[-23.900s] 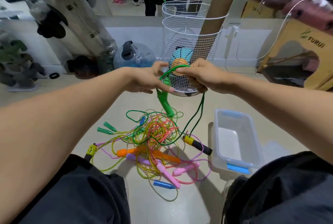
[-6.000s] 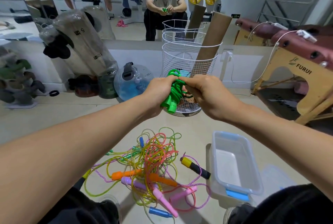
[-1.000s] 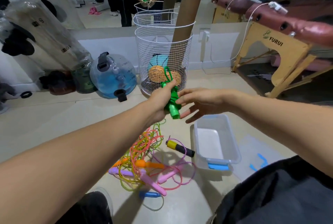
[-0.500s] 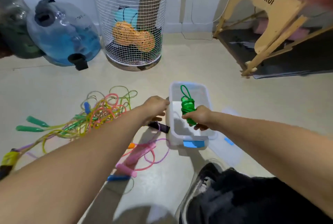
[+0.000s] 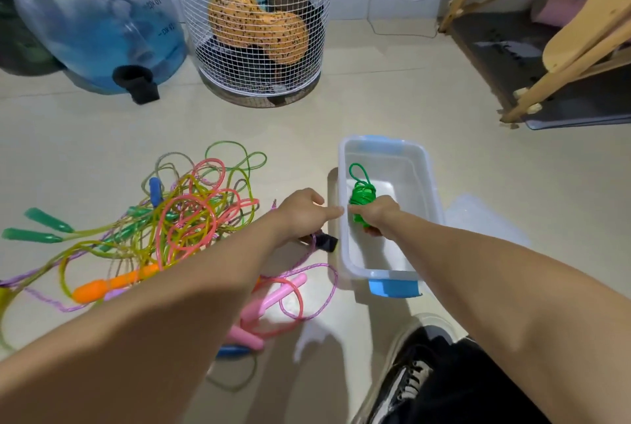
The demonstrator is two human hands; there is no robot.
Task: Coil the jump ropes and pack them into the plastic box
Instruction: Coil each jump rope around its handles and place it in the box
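Right hand grips the coiled green jump rope low inside the plastic box at centre frame, evidently to set it down intact; left hand, fingers loosely extended, steadies the box's rim.

The right hand grips the coiled green jump rope inside the clear plastic box, one loop of rope standing above the coil. The left hand reaches to the box's left wall, index finger extended against the rim. The box sits on the floor. Left of it lies the tangled pile of jump ropes, with orange, pink and green handles showing. A wire basket and a water jug stand beyond.
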